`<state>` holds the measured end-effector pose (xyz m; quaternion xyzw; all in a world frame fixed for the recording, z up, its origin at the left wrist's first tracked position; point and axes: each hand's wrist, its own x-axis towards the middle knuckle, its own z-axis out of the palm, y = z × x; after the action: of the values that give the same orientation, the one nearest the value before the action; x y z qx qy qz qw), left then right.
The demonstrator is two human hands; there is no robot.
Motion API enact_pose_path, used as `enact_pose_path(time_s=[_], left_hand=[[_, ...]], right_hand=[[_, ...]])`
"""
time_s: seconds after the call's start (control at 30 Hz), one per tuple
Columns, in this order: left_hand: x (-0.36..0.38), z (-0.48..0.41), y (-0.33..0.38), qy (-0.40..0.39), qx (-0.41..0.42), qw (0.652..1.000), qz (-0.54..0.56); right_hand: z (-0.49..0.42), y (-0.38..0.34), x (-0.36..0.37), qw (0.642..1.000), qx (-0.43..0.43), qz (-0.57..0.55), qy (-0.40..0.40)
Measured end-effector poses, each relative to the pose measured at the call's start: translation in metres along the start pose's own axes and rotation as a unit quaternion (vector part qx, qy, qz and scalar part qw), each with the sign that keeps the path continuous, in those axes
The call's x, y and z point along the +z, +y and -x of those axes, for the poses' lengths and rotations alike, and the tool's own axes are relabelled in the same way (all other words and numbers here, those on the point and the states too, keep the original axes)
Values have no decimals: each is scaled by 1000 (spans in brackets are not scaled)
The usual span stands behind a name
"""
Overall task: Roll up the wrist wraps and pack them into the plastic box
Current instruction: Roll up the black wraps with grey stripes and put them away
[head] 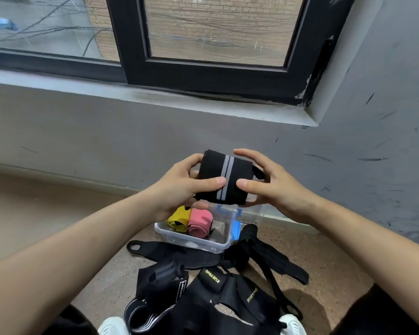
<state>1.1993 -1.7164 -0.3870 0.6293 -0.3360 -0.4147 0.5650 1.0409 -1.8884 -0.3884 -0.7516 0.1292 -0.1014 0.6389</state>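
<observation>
Nearest the camera, on the near side of the plastic box (188, 243), two white shoes (113, 326) show at the bottom edge. Between them and the box lies a heap of loose black wrist wraps (203, 290) on the speckled floor (94, 274). Some carry yellow lettering, and one strap with a thumb loop reaches along the box's near wall.

The box is clear and stands open on the floor, with a blue latch (236, 229) on its right side. Inside it, against the left end, a yellow roll (178, 219) and a pink roll (200, 224) lie side by side, touching.

Directly above the box, off the floor, both hands hold a rolled black wrap (213, 175) marked with two grey stripes. The left hand (177, 189) grips its left end, thumb laid across the front and fingers (198, 204) curled round behind and beneath. The right hand (276, 183) grips the right end. Its thumb presses the front just beside the stripes, and its fingers are spread and curved over the top and the end. A short black tab sticks out of the roll under that palm.

Beyond the box rises a scuffed grey wall (82, 131), and above it a ledge and a black-framed window (136, 37) with a brick wall behind the glass.
</observation>
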Motion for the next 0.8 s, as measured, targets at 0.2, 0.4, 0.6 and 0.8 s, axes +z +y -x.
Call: enact_pose_path(time_s=[0.2,0.4,0.6,0.8], left_hand=[[-9,-10,-14,-13,40,988,-149],[-24,-31,-52,-61,-14,968,-243],[-32,-51,-103,7,19,984,-179],[-30,-72,-145,22,52,972,-228]], right_hand=[[-9,12,-3,997,9,60,-37],[-37,41,-2,983,36,163,-78],[-62,86,-1,987,59,133,-69],[-75,142,-3,987,42,145,-62]])
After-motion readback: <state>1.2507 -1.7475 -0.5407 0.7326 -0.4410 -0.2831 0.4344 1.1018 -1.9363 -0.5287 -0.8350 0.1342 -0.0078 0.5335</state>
